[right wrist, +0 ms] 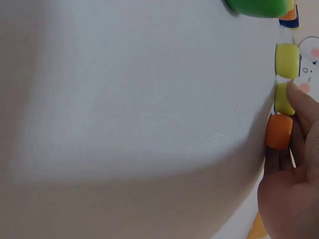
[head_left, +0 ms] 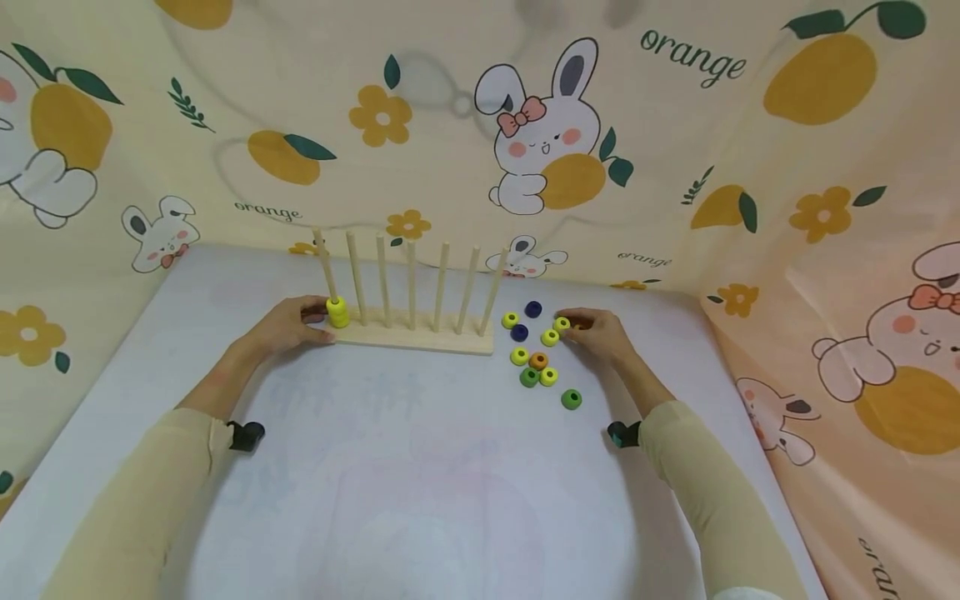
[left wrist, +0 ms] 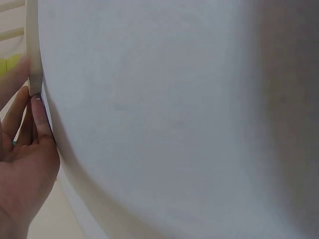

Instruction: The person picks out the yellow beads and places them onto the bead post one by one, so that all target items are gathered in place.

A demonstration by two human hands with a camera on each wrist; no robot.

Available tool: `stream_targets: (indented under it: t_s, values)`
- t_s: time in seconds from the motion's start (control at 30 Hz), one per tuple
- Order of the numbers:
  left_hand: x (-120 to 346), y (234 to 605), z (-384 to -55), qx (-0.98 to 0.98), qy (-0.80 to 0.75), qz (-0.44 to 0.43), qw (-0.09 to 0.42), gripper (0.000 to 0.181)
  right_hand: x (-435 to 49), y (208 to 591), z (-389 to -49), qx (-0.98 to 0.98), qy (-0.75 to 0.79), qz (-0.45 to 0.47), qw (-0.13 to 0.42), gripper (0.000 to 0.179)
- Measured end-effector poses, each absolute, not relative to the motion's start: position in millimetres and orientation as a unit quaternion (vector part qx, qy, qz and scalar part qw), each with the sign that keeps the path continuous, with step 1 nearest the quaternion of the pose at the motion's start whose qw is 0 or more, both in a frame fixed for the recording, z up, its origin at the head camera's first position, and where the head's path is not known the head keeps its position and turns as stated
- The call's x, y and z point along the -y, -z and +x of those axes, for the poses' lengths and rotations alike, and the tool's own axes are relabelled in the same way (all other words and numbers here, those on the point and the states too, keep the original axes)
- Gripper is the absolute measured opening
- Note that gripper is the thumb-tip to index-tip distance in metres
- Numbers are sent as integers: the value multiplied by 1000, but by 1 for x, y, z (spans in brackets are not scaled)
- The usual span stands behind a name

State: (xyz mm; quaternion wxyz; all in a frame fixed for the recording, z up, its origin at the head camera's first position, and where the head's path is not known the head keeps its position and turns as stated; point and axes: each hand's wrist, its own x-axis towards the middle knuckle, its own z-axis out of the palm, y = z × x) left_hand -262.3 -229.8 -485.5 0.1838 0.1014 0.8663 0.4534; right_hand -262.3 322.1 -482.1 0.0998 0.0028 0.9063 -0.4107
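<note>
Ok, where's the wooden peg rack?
In the head view, the wooden peg rack stands left of the loose beads, with the left hand at its left end.

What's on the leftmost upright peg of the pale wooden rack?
Bright yellow round beads are stacked at the foot of that pale wooden peg; the section inside their holes is covered.

Beads are yellow, green, orange and navy; the peg rack is pale tan, the rabbit-printed backdrop cream.

The white table bears a wooden peg rack and loose coloured beads.
</note>
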Motion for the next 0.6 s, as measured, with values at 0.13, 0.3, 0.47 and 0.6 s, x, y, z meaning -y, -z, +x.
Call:
stream_targets:
  t_s: [0.13,0.3,0.47,0.6]
  values:
    - [229,484,-261,-867,-452,101,182,78,-321,482,-263,-910,405,8,94,37]
    - [230,483,-261,-869,-447,100,186,79,-319,480,-264,-909,407,12,89,37]
    - [229,483,-261,-868,-450,106,182,78,-320,479,-263,-905,416,16,87,39]
    - [229,483,-260,-867,-452,106,182,79,-321,477,-263,-903,422,23,83,40]
